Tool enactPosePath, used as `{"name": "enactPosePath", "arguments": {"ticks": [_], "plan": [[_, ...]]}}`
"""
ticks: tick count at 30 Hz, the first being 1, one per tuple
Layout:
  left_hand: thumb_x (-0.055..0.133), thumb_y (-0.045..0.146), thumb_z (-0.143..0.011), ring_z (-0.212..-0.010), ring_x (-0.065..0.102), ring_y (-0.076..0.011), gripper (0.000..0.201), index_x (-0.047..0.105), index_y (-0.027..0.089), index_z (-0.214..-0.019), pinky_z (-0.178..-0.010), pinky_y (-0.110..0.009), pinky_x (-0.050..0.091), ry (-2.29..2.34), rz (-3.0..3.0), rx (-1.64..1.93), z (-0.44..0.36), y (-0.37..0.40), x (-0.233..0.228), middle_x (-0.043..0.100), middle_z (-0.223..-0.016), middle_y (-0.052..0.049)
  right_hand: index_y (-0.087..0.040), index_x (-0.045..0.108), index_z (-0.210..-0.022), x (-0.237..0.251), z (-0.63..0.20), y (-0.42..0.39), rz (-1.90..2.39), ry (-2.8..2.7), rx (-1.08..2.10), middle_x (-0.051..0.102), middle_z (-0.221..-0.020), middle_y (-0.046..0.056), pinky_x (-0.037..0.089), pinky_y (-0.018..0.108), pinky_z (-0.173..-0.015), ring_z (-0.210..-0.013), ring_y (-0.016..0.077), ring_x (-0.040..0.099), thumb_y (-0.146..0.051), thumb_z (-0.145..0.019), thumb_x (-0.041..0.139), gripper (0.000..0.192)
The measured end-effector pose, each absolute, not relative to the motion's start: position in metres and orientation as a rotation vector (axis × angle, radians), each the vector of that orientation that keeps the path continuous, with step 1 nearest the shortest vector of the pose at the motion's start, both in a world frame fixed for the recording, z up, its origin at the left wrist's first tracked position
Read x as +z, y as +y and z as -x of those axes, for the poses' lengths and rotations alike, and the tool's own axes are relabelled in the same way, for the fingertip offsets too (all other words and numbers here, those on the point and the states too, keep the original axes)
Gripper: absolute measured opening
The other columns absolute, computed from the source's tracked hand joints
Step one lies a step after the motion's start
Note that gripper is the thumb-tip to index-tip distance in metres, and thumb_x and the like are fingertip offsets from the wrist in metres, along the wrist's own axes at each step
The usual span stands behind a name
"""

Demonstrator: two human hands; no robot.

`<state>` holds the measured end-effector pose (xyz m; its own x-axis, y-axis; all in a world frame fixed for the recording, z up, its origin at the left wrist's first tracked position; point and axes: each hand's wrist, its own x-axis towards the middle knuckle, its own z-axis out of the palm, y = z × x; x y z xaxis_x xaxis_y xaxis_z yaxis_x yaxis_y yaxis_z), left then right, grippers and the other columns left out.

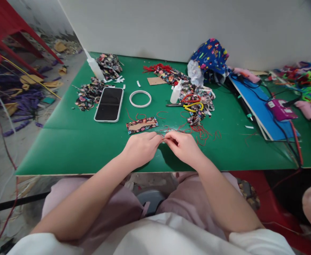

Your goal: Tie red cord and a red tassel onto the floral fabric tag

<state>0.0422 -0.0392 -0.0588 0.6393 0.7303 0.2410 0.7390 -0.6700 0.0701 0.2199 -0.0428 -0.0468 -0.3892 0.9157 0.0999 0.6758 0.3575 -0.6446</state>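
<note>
My left hand (142, 148) and my right hand (184, 147) meet fingertip to fingertip above the green table, both closed in a pinch. A thin red thread (159, 134) runs into the pinched fingers; its ends are hidden by them. Just beyond my left hand lies a floral fabric strip (152, 121) folded around a brown card piece (140, 126). A tangle of red threads (201, 134) spreads beyond my right hand. Farther back, scissors (195, 105) with red and yellow handles rest beside a small white squeeze bottle (175, 92).
A phone (109, 104) and a white ring (140, 98) lie left of centre. Behind them stand a tall squeeze bottle (95, 67) and floral scraps (89, 92). Blue patterned cloth (210, 58), a blue folder (253, 102) and a purple corded device (281, 109) occupy the right.
</note>
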Motion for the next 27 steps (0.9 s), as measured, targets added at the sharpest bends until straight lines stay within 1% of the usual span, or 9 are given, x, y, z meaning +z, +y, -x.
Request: {"name": "enactPosePath", "arguments": {"ticks": [3, 9, 12, 17, 22, 27], "plan": [[0.035, 0.024, -0.09, -0.063, 0.058, -0.014, 0.025, 0.059, 0.017, -0.084, -0.048, -0.024, 0.032, -1.237, 2.771, -0.379, -0.044, -0.04, -0.059, 0.06, -0.069, -0.002, -0.017, 0.06, -0.081, -0.048, -0.221, -0.043, 1.374, -2.193, 0.704, 0.062, -0.068, -0.001, 0.034, 0.019, -0.057, -0.057, 0.0083, 0.049, -0.019, -0.084, 0.05, 0.011], [0.036, 0.03, -0.09, -0.058, 0.056, -0.013, 0.029, 0.059, 0.018, -0.075, -0.046, -0.025, 0.027, -1.223, 2.747, -0.444, -0.044, -0.039, -0.063, 0.058, -0.064, -0.001, -0.017, 0.059, -0.078, -0.051, -0.222, -0.044, 1.324, -2.207, 0.679, 0.06, -0.066, -0.001, 0.034, 0.02, -0.057, -0.056, 0.0088, 0.049, -0.018, -0.083, 0.051, 0.009], [0.035, 0.03, -0.091, -0.061, 0.056, -0.0125, 0.03, 0.06, 0.018, -0.078, -0.049, -0.025, 0.03, -1.256, 2.815, -0.5, -0.042, -0.037, -0.064, 0.059, -0.069, -0.001, -0.017, 0.058, -0.078, -0.05, -0.222, -0.043, 1.308, -2.175, 0.715, 0.059, -0.065, -0.001, 0.034, 0.019, -0.056, -0.055, 0.008, 0.048, -0.018, -0.083, 0.052, 0.008], [0.032, 0.03, -0.093, -0.074, 0.059, -0.0135, 0.03, 0.06, 0.018, -0.09, -0.06, -0.024, 0.038, -1.35, 2.952, -0.487, -0.037, -0.035, -0.061, 0.062, -0.08, -0.001, -0.017, 0.058, -0.076, -0.045, -0.225, -0.042, 1.345, -2.104, 0.774, 0.053, -0.057, -0.004, 0.032, 0.018, -0.052, -0.049, 0.0061, 0.043, -0.021, -0.082, 0.052, 0.009], [0.031, 0.03, -0.092, -0.081, 0.06, -0.0154, 0.03, 0.059, 0.019, -0.092, -0.065, -0.025, 0.04, -1.389, 2.992, -0.411, -0.03, -0.033, -0.06, 0.063, -0.086, -0.002, -0.017, 0.058, -0.076, -0.042, -0.229, -0.041, 1.391, -2.082, 0.845, 0.051, -0.056, -0.004, 0.03, 0.019, -0.051, -0.049, 0.006, 0.041, -0.023, -0.083, 0.051, 0.011], [0.031, 0.03, -0.092, -0.082, 0.058, -0.0154, 0.028, 0.057, 0.019, -0.091, -0.067, -0.026, 0.04, -1.363, 3.077, -0.222, -0.018, -0.029, -0.054, 0.061, -0.086, -0.001, -0.017, 0.059, -0.074, -0.047, -0.233, -0.04, 1.439, -2.082, 1.04, 0.051, -0.055, -0.005, 0.029, 0.019, -0.05, -0.05, 0.0065, 0.043, -0.024, -0.081, 0.051, 0.013]]}}
